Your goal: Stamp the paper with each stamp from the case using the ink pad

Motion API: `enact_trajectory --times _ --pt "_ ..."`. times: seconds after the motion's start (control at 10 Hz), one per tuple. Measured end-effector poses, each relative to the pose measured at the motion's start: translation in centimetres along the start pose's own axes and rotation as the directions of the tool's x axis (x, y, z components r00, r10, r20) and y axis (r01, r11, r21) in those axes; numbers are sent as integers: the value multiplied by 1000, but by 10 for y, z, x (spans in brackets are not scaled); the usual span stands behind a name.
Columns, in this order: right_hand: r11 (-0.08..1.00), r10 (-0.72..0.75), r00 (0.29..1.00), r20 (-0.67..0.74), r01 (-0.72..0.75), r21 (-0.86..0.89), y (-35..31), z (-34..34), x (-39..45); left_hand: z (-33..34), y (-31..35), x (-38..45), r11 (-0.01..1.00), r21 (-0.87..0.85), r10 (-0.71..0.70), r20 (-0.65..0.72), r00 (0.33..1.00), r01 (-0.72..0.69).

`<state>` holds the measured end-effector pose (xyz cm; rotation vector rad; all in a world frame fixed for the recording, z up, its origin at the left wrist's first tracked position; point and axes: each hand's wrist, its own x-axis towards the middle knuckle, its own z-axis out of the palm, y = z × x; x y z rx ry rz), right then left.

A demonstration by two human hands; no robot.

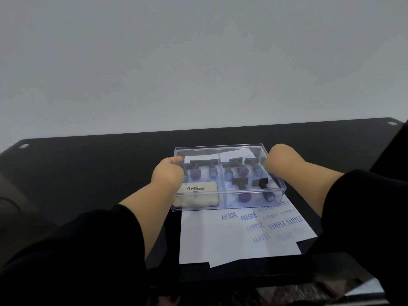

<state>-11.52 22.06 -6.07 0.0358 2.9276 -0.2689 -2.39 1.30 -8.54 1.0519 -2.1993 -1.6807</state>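
**Two hands at the sides of the stamp case**

The left hand (167,173) gripped the left wall of the clear case (229,202), thumb laid over its top edge. The right hand (278,159) curled against the right wall; how its fingers lay could not be told. Between them the case sat on stamped paper sheets (240,239) on a black table (88,164). Inside lay eight stamps (244,192) in three compartments and one Artline ink pad (196,194) at front left.
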Motion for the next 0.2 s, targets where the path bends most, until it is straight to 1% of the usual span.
enact_trajectory --times 0.1,0.2 --pt "1000 -4 1000 31 4 -21 -1 1 2 -2 -1 -1 1000 -29 -4 23 1000 4" --pt "997 -59 998 -38 61 45 7 -2 3 -12 8 -5 987 -135 82 -50 995 -89"
